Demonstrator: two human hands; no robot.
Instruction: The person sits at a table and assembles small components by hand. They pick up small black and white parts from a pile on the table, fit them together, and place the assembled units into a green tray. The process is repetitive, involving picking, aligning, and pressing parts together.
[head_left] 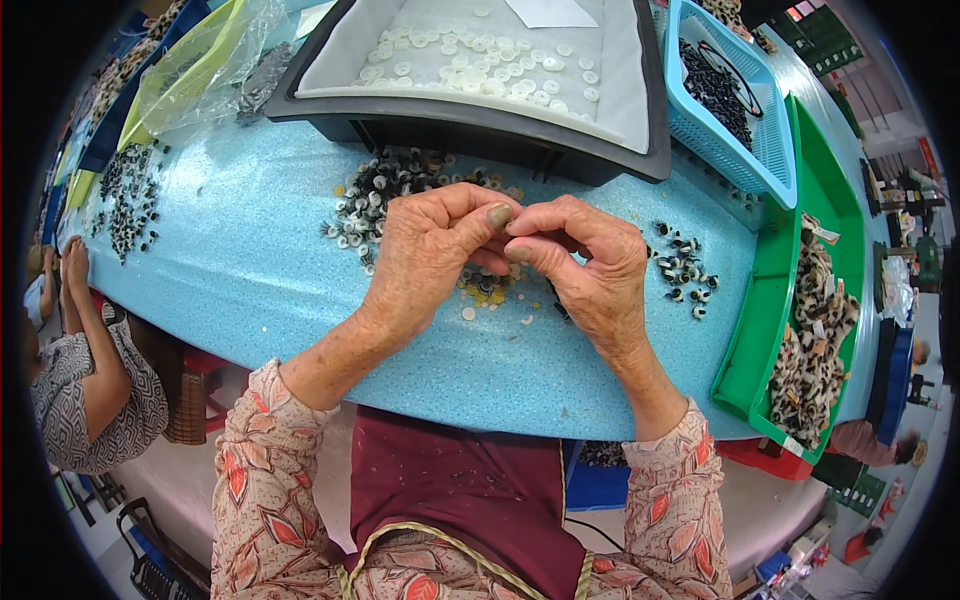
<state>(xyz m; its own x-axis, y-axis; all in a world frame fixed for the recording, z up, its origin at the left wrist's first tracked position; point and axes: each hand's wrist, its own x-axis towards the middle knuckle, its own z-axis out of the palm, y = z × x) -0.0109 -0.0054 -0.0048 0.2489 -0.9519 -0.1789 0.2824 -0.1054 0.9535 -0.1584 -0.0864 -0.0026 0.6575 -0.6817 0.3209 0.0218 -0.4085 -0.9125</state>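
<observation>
My left hand (425,245) and my right hand (597,268) meet over the middle of the blue table (400,335). Thumb and fingers of each are pinched together, tip to tip, and whatever they hold is too small and hidden to name. Just behind my left hand lies a heap of small black-and-white round parts (365,205). Below the fingertips, small yellow and white discs (485,295) are scattered on the tabletop. A loose group of black parts with white caps (685,268) lies to the right of my right hand.
Behind my hands stands a black tray (470,120) lined in white, holding white discs (480,75). At right are a light-blue basket (745,160) of black pieces and a green bin (745,370) with spotted furry items (815,330). More black parts (130,200) lie far left, near another person (100,390).
</observation>
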